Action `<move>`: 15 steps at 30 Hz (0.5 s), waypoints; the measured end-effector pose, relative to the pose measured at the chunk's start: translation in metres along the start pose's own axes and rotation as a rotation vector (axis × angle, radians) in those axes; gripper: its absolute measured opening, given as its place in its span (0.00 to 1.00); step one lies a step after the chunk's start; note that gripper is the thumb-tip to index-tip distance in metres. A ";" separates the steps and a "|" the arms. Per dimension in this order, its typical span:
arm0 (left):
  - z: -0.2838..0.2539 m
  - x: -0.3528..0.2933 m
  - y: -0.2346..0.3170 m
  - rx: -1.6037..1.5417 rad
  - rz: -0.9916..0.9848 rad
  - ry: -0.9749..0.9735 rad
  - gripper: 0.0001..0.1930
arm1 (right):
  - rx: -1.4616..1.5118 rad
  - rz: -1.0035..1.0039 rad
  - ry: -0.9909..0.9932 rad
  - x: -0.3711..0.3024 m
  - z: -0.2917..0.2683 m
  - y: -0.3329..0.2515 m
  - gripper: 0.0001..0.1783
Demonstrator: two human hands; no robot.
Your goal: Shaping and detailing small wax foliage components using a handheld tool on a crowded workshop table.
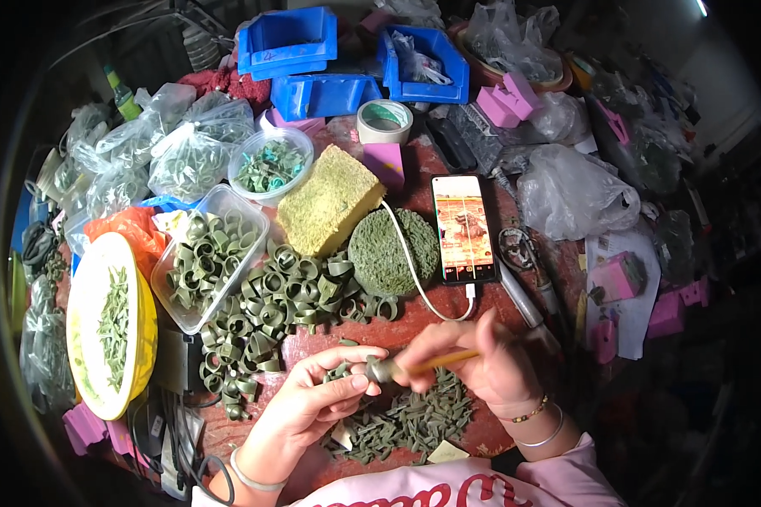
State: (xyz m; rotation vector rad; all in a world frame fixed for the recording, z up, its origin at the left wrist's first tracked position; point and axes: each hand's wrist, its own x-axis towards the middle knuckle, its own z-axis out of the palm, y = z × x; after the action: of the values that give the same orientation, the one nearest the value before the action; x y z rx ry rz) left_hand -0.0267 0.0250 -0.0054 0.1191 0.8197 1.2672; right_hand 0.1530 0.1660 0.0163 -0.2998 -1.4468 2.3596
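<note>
In the middle foreground, the fingers of my left hand [317,390] pinch a small dark green ring-like piece [379,369]. My right hand [473,351] is partly smeared by motion and closed round a thin tan wooden stick [450,359]. The stick's near end meets the green piece; its tip is too blurred to make out. Beneath both hands lies a heap of small dark green slivers [423,422]. Beyond my left hand spreads a pile of green rings [271,296], several of them standing on edge.
A clear plastic box [254,215] of rings sits left of a yellow sponge block [325,198]. Behind the hands are a round green textured pad [393,253] and a cabled phone [461,228]. A yellow-rimmed tray [144,338] stands left; blue bins [325,97] line the back.
</note>
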 end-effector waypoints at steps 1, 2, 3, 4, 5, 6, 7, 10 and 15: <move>-0.001 -0.001 0.001 -0.039 0.025 0.001 0.20 | -0.077 -0.023 0.004 -0.001 0.002 -0.001 0.32; -0.003 -0.001 0.001 -0.077 0.051 0.001 0.20 | -0.155 -0.047 0.009 -0.001 0.004 -0.002 0.25; -0.004 0.000 0.002 -0.085 0.062 -0.013 0.21 | -0.210 -0.105 -0.024 0.000 0.001 0.000 0.15; -0.005 0.000 0.002 -0.084 0.060 -0.015 0.21 | -0.263 -0.104 0.070 -0.003 0.006 0.000 0.18; -0.005 0.001 0.002 -0.108 0.067 -0.020 0.21 | -0.247 -0.122 0.064 -0.007 -0.001 0.001 0.20; -0.006 0.001 0.003 -0.133 0.078 -0.021 0.21 | -0.228 -0.138 0.054 -0.007 -0.006 0.000 0.22; -0.007 0.001 0.003 -0.144 0.077 -0.018 0.22 | -0.315 -0.142 0.182 -0.008 -0.001 0.000 0.26; -0.010 -0.001 0.003 -0.150 0.070 -0.064 0.23 | -0.495 -0.161 0.320 -0.004 0.015 -0.011 0.22; -0.009 0.000 0.003 -0.169 0.071 -0.087 0.25 | -1.105 -0.272 0.284 0.012 0.015 -0.001 0.09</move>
State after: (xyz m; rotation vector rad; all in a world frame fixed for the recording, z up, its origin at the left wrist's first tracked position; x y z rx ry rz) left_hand -0.0344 0.0224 -0.0101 0.0669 0.6355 1.3832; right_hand 0.1371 0.1590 0.0242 -0.6126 -2.2941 1.0543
